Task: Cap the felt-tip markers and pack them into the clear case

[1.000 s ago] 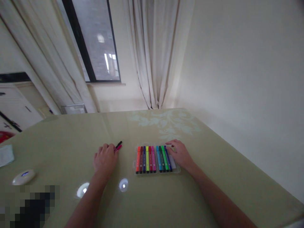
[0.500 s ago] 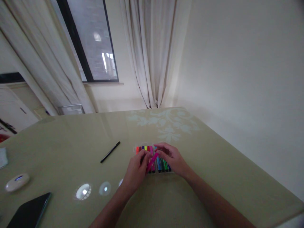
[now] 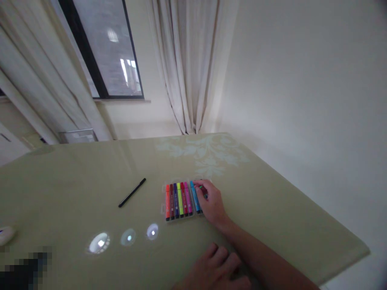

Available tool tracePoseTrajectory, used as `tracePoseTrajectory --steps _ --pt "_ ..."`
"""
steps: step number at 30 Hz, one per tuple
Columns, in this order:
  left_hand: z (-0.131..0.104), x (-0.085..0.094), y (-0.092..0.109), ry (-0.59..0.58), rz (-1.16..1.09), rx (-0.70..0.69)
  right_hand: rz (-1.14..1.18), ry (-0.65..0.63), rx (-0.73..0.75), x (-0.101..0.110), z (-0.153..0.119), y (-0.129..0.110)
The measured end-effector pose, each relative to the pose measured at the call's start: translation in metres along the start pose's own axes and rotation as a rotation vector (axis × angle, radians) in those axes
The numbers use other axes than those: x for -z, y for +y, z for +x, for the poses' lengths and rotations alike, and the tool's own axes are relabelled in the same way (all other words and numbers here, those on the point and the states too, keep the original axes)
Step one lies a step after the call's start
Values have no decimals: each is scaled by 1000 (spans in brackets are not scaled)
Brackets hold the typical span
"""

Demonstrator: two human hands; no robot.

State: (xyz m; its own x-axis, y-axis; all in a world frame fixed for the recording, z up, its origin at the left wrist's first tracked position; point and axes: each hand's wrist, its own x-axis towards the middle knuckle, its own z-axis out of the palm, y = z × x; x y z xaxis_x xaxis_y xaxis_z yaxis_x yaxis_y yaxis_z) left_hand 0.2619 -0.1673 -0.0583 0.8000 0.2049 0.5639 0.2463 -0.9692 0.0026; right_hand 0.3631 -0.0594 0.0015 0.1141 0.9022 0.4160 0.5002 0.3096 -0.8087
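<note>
A shallow clear plastic case (image 3: 179, 219) lies on the table, holding a row of felt-tip markers. Orange (image 3: 167, 201), yellow (image 3: 180, 201) and magenta (image 3: 188, 199) ones are among those in its left section. A light blue marker (image 3: 195, 198) lies past a small gap. My right hand (image 3: 212, 203) covers the case's right end, its thumb and fingers pinched on a green marker (image 3: 201, 186) that is mostly hidden. My left hand (image 3: 216, 268) is low at the bottom of the view, away from the case, fingers curled in, nothing visible in them.
A slim black pen (image 3: 132, 193) lies slantwise left of the case. A white rounded object (image 3: 6, 235) is cut off at the left edge, with a dark pixelated shape below it. The table (image 3: 145, 266) meets a wall on the right.
The magenta marker I was holding now lies in the case. My left hand has drawn back toward me, down and right. My right hand stays at the case's right end. The view has shifted right.
</note>
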Motion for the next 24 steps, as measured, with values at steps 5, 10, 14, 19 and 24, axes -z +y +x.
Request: tracePoseTrajectory --steps 5,10,14,19,24 --pt "-2 -11 -5 35 49 9 108 -15 -52 4 1 -1" --pt "3 18 -24 -77 -322 321 387 -19 -189 19 13 7" --pt "11 59 -54 145 -673 899 553 -114 -270 28 22 12" --pt "12 69 -87 476 -728 1069 615 -285 -252 28 18 6" --pt "8 61 -98 482 -832 1054 610 -277 -244 24 16 1"
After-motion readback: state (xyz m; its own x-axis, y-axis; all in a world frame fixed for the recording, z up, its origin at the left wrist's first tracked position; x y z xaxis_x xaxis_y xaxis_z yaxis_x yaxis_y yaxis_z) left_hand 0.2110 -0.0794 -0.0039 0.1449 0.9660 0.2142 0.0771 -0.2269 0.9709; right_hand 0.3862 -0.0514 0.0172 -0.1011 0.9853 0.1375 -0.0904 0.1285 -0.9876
